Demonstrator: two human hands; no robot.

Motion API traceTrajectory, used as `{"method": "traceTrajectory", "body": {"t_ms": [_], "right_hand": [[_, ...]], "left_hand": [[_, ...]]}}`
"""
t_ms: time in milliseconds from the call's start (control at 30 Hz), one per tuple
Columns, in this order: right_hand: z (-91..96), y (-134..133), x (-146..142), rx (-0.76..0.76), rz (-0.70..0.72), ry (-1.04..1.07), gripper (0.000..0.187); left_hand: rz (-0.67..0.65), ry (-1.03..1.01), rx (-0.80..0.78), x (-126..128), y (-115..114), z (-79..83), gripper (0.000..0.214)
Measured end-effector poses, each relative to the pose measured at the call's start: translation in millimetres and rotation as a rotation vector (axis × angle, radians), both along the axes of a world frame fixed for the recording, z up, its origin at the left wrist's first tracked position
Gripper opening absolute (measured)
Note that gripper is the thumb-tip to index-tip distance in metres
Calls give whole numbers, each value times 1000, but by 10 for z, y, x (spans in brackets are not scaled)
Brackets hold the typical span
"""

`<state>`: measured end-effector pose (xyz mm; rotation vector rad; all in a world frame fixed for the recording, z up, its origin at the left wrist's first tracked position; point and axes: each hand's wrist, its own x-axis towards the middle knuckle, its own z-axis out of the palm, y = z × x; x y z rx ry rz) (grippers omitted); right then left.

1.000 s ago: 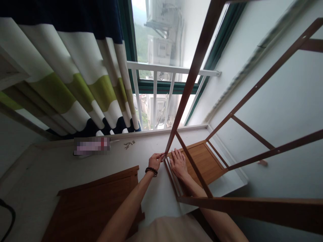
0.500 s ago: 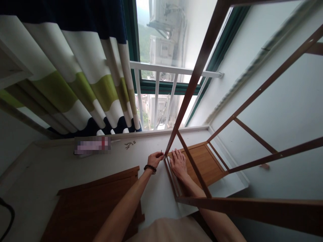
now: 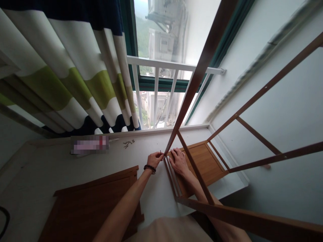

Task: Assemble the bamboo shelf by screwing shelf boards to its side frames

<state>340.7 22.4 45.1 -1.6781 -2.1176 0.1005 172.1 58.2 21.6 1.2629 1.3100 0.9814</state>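
My left hand (image 3: pixel 154 159) is closed in a pinch on a small, thin, dark hex key (image 3: pixel 160 152), whose end sticks up above the fingers. It works at the corner where a long brown wooden post (image 3: pixel 188 95) meets the lower shelf panel (image 3: pixel 205 158) of a wooden frame. My right hand (image 3: pixel 178 162) lies on that panel beside the corner, fingers outstretched. A dark beaded bracelet (image 3: pixel 149 168) circles my left wrist. Slender slats (image 3: pixel 174 178) run along the panel's near-left side, and a crossbar (image 3: pixel 194 164) passes over my right forearm.
Several small screws (image 3: pixel 129 144) lie on the white ledge (image 3: pixel 148 144), right of a blurred pinkish package (image 3: pixel 89 145). Another brown wooden panel (image 3: pixel 96 198) lies at lower left. A striped curtain (image 3: pixel 83 77) and white railing (image 3: pixel 166 65) stand by the window. Frame bars (image 3: pixel 267 178) extend rightward.
The view has shifted slightly, and the frame's upper bars appear tilted a little differently. Both hands stay at the same corner; my right fingers look slightly more bent.
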Motion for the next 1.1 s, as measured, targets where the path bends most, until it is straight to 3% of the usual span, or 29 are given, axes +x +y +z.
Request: {"method": "traceTrajectory", "body": {"t_ms": [167,367,567,700,767,833,967,1100], "right_hand": [[90,124,11,-24,103,25,33],[39,231,-4,-28,173,70,25],[47,219,-28,-45,147,72,26],[45,220,-31,-50,133,77,27],[41,226,-23,-45,138,70,26],[54,219,-19,-37,159,56,26],[133,114,-39,20,175,1,35],[163,-116,-37,48,74,-33,41]], "left_hand": [[-28,83,23,13,-4,118,22],[-115,265,109,-45,24,176,23],[-52,374,193,-43,8,168,20],[42,154,95,1,-59,147,27],[108,-17,16,-5,-124,99,31],[158,-62,-9,-64,-205,20,32],[147,283,122,-307,-349,-181,21],[47,529,184,-485,-416,-328,13]]}}
